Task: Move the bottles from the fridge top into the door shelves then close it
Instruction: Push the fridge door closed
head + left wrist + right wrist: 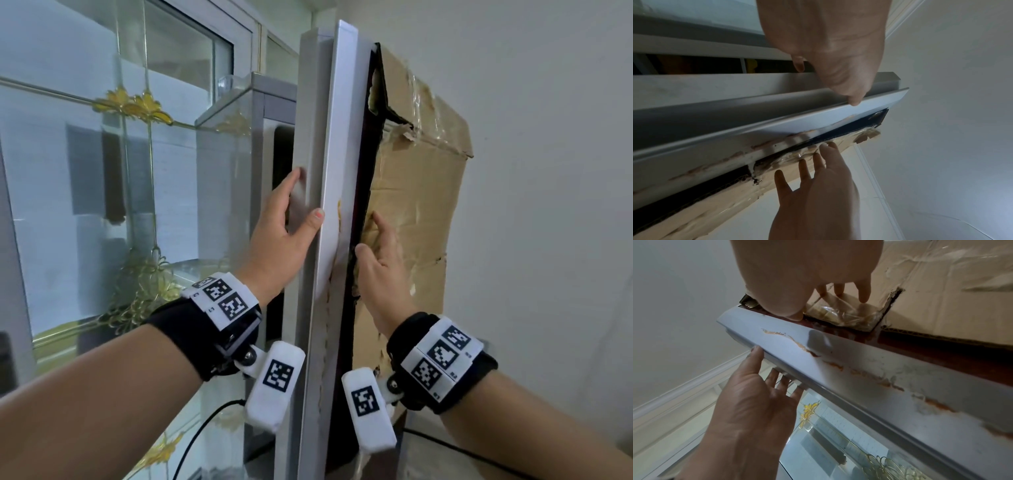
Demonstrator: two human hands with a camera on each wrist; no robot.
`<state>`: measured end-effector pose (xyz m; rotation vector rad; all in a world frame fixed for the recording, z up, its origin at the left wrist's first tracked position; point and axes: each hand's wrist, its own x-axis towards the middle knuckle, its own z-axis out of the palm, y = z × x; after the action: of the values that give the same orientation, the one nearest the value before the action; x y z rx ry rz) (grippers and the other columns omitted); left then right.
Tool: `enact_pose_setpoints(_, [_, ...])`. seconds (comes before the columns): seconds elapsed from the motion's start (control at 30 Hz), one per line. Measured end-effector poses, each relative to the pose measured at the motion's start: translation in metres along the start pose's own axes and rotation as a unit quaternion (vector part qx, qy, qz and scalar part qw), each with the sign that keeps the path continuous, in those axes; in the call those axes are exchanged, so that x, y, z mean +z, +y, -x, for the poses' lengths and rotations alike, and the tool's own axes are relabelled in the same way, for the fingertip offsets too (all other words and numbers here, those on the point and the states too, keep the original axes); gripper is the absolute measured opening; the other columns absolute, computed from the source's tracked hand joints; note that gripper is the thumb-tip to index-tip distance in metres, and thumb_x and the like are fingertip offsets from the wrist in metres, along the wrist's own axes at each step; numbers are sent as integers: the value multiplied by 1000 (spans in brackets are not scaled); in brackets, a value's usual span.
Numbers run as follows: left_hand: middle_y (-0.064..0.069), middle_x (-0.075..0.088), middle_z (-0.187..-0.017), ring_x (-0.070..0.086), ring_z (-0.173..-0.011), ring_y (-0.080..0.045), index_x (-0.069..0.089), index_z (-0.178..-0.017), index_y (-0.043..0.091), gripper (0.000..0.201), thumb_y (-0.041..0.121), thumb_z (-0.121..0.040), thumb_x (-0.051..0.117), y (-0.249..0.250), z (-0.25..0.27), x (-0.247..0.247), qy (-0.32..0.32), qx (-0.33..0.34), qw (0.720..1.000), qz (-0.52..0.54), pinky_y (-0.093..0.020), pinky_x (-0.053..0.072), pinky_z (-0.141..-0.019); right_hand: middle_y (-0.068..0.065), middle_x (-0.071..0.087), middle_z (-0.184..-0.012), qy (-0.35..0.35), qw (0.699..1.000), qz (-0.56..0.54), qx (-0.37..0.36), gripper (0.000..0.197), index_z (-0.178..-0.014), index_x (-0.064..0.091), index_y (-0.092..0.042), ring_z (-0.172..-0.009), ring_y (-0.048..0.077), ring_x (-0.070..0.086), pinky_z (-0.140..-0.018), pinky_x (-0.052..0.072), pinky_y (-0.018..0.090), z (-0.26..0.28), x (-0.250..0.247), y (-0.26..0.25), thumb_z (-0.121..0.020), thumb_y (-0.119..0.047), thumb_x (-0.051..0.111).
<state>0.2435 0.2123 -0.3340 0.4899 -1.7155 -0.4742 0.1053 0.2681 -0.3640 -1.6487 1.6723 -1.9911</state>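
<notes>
The silver fridge door (337,171) stands edge-on in front of me, a narrow dark gap away from the grey fridge body (270,102). My left hand (303,198) rests on the door's edge with its thumb on the narrow side face and straight fingers along the inner side. A torn, taped sheet of cardboard (421,205) covers the outer face, and my right hand (380,253) presses flat on it with spread fingers. The left wrist view shows the gap (694,65) with something yellow inside. No bottles are in sight; the door shelves are hidden.
A glass partition with gold flower ornaments (120,171) runs along the left behind the fridge. A plain wall (548,137) stands close on the right. Black cables (205,421) hang low on both sides of the door.
</notes>
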Motion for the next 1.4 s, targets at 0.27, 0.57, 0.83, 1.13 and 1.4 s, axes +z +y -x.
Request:
enact_pose_setpoints(0.27, [23, 29, -141, 25, -129, 15, 28, -151, 29, 57, 27, -100, 52, -16, -6, 0, 24, 9, 999, -20, -34, 28, -118, -3, 31, -156, -10, 1000, 13, -20, 58, -149, 29, -31, -146, 15, 21, -120, 22, 47, -6, 9, 7, -94, -21, 44])
enact_pose_setpoints(0.57, [5, 40, -150, 36, -137, -6, 36, -146, 25, 48, 23, -101, 51, -35, -14, -7, 55, 4, 998, -22, -39, 36, -115, -1, 22, -159, -28, 999, 17, -8, 60, -150, 27, -35, -149, 19, 10, -121, 13, 46, -14, 31, 9, -95, -22, 46])
enact_pose_setpoints(0.83, [5, 37, -153, 33, -135, -2, 31, -150, 24, 49, 24, -103, 46, -46, -22, -14, 63, -36, 997, -40, -23, 31, -110, 0, 13, -162, -52, 998, 28, 2, 61, -152, 24, -35, -149, 18, 3, -116, 9, 36, -22, 49, 11, -97, -21, 45])
enact_pose_setpoints(1.13, [0, 17, -161, 16, -149, -14, 29, -151, 30, 48, 33, -104, 40, -73, -35, -22, 72, -117, 987, -85, -35, 19, -121, 2, 11, -163, -74, 995, 71, -14, 59, -152, 26, -32, -149, 21, 5, -117, 10, 35, -38, 74, 22, -97, -23, 46])
enact_pose_setpoints(1.4, [4, 31, -157, 29, -144, -13, 23, -152, 34, 50, 34, -105, 39, -83, -36, -27, 32, -109, 993, -23, -34, 31, -116, 2, 12, -163, -45, 995, 91, -23, 62, -151, 25, -33, -146, 23, 7, -114, 11, 35, -45, 91, 35, -94, -23, 48])
